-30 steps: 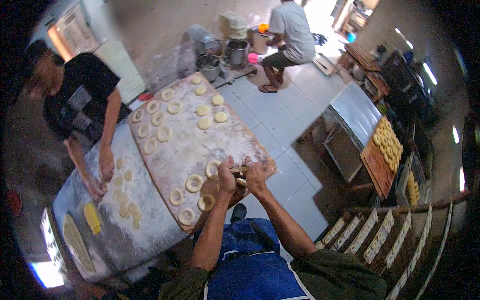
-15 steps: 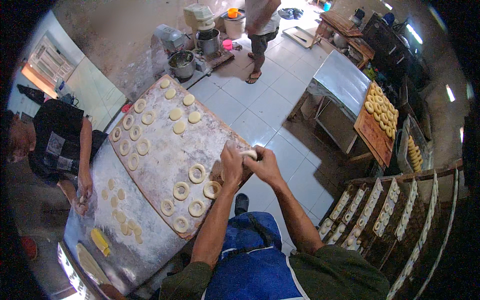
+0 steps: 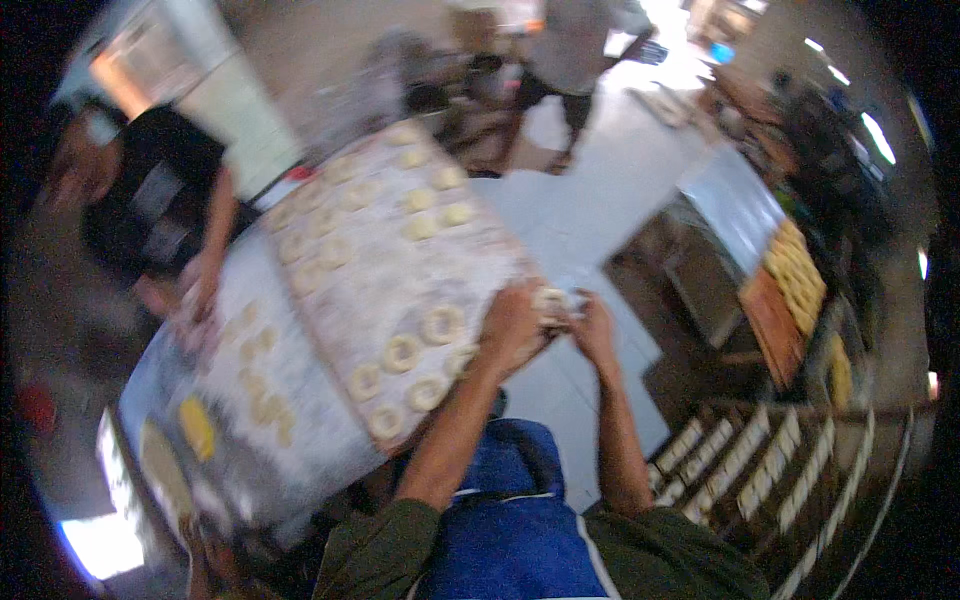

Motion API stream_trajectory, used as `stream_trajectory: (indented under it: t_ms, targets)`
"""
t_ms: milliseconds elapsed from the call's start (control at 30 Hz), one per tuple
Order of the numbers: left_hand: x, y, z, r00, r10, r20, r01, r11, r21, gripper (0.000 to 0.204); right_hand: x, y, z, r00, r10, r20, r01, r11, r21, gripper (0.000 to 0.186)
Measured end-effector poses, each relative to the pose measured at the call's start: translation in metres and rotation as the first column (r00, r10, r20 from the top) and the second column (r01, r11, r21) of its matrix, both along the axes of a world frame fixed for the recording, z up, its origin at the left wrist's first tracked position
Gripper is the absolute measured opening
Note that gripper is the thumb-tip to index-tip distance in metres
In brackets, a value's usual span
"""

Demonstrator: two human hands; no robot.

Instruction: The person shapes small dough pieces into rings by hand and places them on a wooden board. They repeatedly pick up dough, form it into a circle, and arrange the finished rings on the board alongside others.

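Over the near right edge of a floured wooden board (image 3: 390, 285), a pale dough ring (image 3: 551, 301) is held between my two hands. My left hand (image 3: 513, 325) is closed at its left side. The fingers of my right hand (image 3: 592, 325) curl in at its right side; motion blur softens both hands. Several larger dough rings (image 3: 402, 354) lie on the board beside my left forearm. More rings (image 3: 292, 247) sit toward its far left, and flat dough discs (image 3: 457, 214) lie toward its far end.
On the left, a co-worker in black (image 3: 165, 190) has both hands over a floured metal table (image 3: 300, 480) with small dough pieces. Another person (image 3: 570, 60) stands at the back. To the right are a tray of dough rings (image 3: 795, 275) and a rack of filled trays (image 3: 770, 460).
The whole view has swung, shifting the scene rightward and blurring it. My hands have moved slightly apart, with the dough ring now showing between them.
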State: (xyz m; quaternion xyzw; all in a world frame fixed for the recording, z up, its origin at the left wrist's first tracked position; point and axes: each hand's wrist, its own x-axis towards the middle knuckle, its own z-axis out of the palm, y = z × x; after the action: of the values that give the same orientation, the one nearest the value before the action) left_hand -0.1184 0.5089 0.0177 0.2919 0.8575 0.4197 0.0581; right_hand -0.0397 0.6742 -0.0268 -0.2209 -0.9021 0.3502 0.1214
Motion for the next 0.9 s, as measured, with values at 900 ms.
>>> stream_trajectory:
  t_ms: [900]
  targets:
    - [0.142,-0.399,-0.01,0.504,0.342,0.793,-0.862,0.147,0.484,0.027,0.013,-0.427,0.068,0.707,0.684,-0.177,-0.6,0.449,-0.662,0.028]
